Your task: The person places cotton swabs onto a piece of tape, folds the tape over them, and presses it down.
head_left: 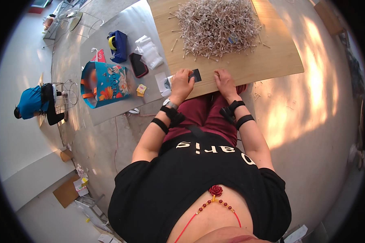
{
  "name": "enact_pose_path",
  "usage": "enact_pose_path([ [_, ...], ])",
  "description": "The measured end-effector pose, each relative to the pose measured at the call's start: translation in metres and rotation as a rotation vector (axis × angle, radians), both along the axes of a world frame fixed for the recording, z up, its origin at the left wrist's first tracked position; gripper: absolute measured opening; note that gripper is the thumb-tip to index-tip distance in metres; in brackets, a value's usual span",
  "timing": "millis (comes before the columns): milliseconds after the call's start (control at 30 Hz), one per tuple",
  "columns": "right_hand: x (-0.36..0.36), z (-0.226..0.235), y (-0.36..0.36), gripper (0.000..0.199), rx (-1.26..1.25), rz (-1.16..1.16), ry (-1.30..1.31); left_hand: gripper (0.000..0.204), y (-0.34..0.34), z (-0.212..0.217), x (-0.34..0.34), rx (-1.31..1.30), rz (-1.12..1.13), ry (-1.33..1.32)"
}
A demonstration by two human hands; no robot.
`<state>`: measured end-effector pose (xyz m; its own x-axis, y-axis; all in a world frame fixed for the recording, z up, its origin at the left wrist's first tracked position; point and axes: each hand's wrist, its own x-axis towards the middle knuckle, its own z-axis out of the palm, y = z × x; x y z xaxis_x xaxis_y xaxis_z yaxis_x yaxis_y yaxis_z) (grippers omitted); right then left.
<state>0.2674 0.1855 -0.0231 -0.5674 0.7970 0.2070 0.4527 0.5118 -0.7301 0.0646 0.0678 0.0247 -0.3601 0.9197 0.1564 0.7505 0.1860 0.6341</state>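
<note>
A wooden board (271,56) lies on the floor in front of me, with a large heap of thin pale sticks (217,25) on its far half. My left hand (181,84) rests at the board's near edge, its fingers on a small black card-like piece (196,75). My right hand (225,82) lies flat on the board beside it, palm down, holding nothing. Both wrists wear black straps, and the left one also has a watch.
Left of the board lie a grey sheet (109,60), a colourful flowered bag (105,85), a blue pouch (118,45), a dark phone (138,65) and clear plastic packets (151,53). A person in a blue top (32,103) crouches far left.
</note>
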Motion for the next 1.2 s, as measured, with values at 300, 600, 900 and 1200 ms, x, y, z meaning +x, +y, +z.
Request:
enact_pose_path([
  [300,-0.036,0.014,0.040,0.024,0.078,-0.222,-0.163,0.022,0.061,-0.013,-0.010,0.052,-0.006,0.037],
  [600,-0.033,0.001,0.036,0.012,0.100,-0.196,-0.204,0.021,0.042,-0.028,-0.030,-0.001,0.074,0.001],
  [900,0.001,0.002,-0.006,0.010,0.093,-0.103,-0.149,0.019,0.073,-0.038,-0.024,0.017,0.087,0.190],
  [1200,0.008,0.010,-0.013,0.012,0.093,-0.027,-0.115,0.012,0.072,-0.044,-0.024,-0.155,0.154,0.374],
])
